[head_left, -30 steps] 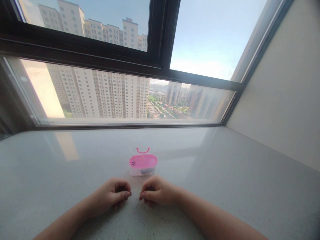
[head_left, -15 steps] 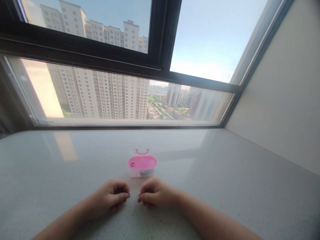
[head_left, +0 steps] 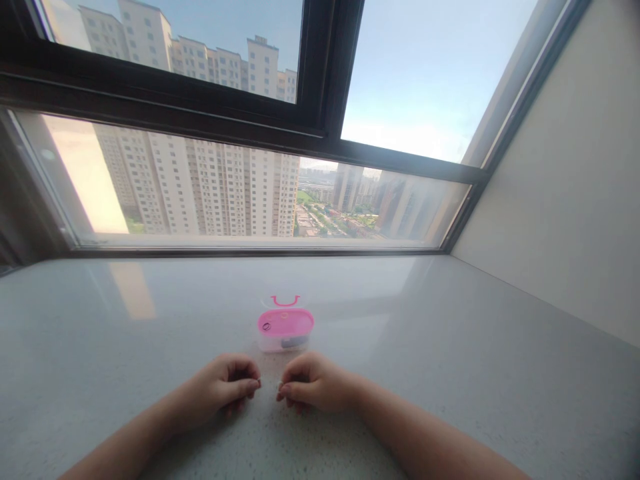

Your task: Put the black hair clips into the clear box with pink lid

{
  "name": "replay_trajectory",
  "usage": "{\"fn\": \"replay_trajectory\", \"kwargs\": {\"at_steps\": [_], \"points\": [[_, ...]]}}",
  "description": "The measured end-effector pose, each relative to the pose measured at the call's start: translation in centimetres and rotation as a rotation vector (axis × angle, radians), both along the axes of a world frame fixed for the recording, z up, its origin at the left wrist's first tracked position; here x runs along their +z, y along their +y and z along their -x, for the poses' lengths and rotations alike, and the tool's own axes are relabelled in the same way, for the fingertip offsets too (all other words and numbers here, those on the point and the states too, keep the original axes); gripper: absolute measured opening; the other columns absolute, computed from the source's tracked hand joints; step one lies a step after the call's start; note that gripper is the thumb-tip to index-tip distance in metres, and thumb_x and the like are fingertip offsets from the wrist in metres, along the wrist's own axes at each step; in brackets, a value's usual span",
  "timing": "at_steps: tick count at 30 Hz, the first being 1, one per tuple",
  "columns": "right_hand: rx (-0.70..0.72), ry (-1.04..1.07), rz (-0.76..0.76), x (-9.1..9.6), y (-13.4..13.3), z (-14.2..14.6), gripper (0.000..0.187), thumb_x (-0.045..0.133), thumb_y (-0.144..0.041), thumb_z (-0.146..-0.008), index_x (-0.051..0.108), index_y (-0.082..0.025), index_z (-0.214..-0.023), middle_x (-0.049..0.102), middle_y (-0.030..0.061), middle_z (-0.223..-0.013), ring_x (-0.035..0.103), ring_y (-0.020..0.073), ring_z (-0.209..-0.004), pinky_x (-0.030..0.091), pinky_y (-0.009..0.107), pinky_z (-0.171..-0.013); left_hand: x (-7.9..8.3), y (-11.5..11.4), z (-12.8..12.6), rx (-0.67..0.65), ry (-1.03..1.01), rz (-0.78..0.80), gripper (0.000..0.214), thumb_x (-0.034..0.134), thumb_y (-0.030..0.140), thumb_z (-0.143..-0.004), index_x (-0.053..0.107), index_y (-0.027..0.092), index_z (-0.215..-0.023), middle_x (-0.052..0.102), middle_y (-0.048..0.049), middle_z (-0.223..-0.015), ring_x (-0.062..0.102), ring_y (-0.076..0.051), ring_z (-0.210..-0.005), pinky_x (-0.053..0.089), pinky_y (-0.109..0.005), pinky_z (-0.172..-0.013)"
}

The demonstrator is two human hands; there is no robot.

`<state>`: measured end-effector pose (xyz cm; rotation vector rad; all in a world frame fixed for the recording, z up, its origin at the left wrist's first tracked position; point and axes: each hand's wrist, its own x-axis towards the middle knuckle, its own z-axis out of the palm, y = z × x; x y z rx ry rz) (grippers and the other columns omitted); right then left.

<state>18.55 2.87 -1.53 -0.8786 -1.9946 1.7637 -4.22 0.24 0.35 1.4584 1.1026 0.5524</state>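
Observation:
My left hand (head_left: 226, 385) rests low over the pale counter, its thumb and index finger pinched together. Facing it across a narrow gap, my right hand (head_left: 316, 385) is pinched the same way. Whatever lies between either set of fingertips is too small to make out. Just beyond both hands stands an oval, see-through box (head_left: 270, 344) with a pink top (head_left: 295, 323). A small dark ring-shaped thing (head_left: 267, 327) shows at the left of that top, and something dark (head_left: 295, 341) shows through the front wall. Behind the box is a pink U-shaped handle (head_left: 285, 304).
The speckled pale counter (head_left: 450, 373) runs back to a dark window frame (head_left: 260, 253). A plain wall (head_left: 565, 173) borders it on the right. Tall buildings (head_left: 220, 187) and sky are outside the glass. Sunlight makes a bright patch at the counter's back left.

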Motion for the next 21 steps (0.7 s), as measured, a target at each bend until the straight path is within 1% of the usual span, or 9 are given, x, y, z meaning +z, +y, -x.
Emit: {"fn": "replay_trajectory", "kwargs": {"at_steps": [7, 11, 16, 21], "points": [[-0.020, 0.012, -0.005, 0.37, -0.21, 0.10, 0.032, 0.065, -0.041, -0.076, 0.067, -0.010, -0.080, 0.056, -0.0005, -0.059, 0.051, 0.0072, -0.048, 0.038, 0.018, -0.045, -0.23, 0.31, 0.37, 0.084, -0.118, -0.005, 0.039, 0.069, 0.051, -0.066, 0.057, 0.014, -0.072, 0.052, 0.0043, -0.057, 0.045, -0.009, -0.047, 0.035, -0.020, -0.040], [-0.072, 0.037, -0.001, 0.60, -0.40, 0.08, 0.032, 0.064, -0.041, -0.076, 0.067, -0.009, -0.078, 0.057, -0.0001, -0.059, 0.050, 0.0068, -0.045, 0.038, 0.018, -0.043, 0.02, 0.27, 0.32, 0.126, -0.141, 0.001, 0.040, 0.070, 0.050, -0.066, 0.056, 0.014, -0.073, 0.054, 0.0031, -0.058, 0.048, -0.010, -0.049, 0.037, -0.020, -0.041], [-0.109, 0.062, 0.009, 0.69, -0.48, 0.16, 0.032, 0.064, -0.041, -0.075, 0.066, -0.009, -0.076, 0.057, 0.0005, -0.058, 0.050, 0.0071, -0.044, 0.038, 0.018, -0.042, 0.30, 0.16, 0.29, 0.118, -0.147, 0.013, 0.037, 0.071, 0.047, -0.067, 0.058, 0.013, -0.074, 0.054, 0.0035, -0.061, 0.048, -0.010, -0.051, 0.037, -0.019, -0.041], [-0.102, 0.084, -0.014, 0.31, -0.32, 0.20, 0.030, 0.063, -0.040, -0.076, 0.065, -0.009, -0.076, 0.057, 0.0002, -0.056, 0.049, 0.0065, -0.042, 0.036, 0.017, -0.040, -0.01, 0.32, 0.51, 0.105, -0.145, 0.008, 0.034, 0.070, 0.044, -0.070, 0.058, 0.013, -0.074, 0.054, 0.0039, -0.061, 0.048, -0.010, -0.051, 0.037, -0.018, -0.041]]}}
